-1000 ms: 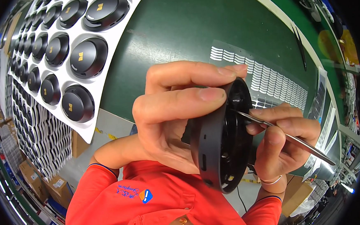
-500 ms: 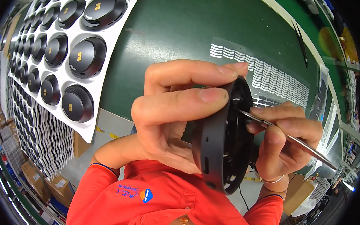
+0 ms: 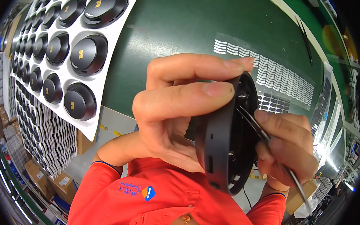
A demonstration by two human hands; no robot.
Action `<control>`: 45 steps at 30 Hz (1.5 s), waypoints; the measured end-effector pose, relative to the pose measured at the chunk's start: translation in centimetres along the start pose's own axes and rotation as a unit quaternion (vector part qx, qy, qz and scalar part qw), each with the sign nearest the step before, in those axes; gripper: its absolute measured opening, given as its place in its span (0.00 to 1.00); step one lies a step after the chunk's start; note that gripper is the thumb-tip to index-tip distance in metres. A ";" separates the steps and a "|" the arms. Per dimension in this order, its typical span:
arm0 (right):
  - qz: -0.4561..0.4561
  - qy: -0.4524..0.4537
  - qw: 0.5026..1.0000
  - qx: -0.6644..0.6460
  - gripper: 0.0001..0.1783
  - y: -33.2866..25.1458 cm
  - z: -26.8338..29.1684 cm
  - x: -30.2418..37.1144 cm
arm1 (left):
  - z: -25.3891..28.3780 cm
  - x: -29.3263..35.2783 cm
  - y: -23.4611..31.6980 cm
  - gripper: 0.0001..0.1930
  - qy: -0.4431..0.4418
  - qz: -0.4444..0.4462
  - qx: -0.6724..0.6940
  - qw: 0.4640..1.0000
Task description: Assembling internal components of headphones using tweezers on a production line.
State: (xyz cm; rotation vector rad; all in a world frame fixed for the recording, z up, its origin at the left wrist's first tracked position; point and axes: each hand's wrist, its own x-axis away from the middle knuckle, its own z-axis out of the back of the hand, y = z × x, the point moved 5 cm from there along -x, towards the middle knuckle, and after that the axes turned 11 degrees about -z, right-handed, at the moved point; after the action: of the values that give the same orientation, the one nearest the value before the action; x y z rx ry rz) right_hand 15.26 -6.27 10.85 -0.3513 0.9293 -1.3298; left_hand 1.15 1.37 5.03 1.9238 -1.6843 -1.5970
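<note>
Tweezers (image 3: 264,134) are slanting out of the right grip (image 3: 289,143), which is pinching them and looking blurred. Their tips are reaching into the hollow of a round black housing (image 3: 218,151); whether they are touching anything inside, I cannot tell. The left grip (image 3: 163,107) is grasping the housing, with fingers pressing near its upper rim, and is holding it on edge in the air before the red shirt (image 3: 110,191), the open side facing right. Beyond, a clear sheet (image 3: 268,72) of white curved pieces is lying on the green desk (image 3: 170,26). At the left, a white tray (image 3: 89,129) is carrying rows of black ear cups (image 3: 89,55), and stacked trays (image 3: 45,137) are standing lower down.
</note>
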 end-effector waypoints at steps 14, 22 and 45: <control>0.104 0.013 0.994 -0.037 0.16 1.2 0.3 0.1 | 0.0 -0.3 -0.1 0.23 -0.061 -0.003 -0.025 0.998; 0.124 0.044 0.981 -0.141 0.19 1.9 1.0 0.3 | -1.2 0.5 1.1 0.19 0.003 0.012 -0.080 0.997; 0.050 -0.079 0.976 -0.197 0.24 -0.4 -1.3 0.5 | 1.6 -1.0 5.7 0.42 -0.227 -0.067 -0.084 0.968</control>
State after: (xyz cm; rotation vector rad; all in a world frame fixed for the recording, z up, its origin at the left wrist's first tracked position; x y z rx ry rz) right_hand 14.02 -6.42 10.13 -0.6969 1.0600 -1.0048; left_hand -3.52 0.86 8.82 1.7124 -1.5132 -2.2916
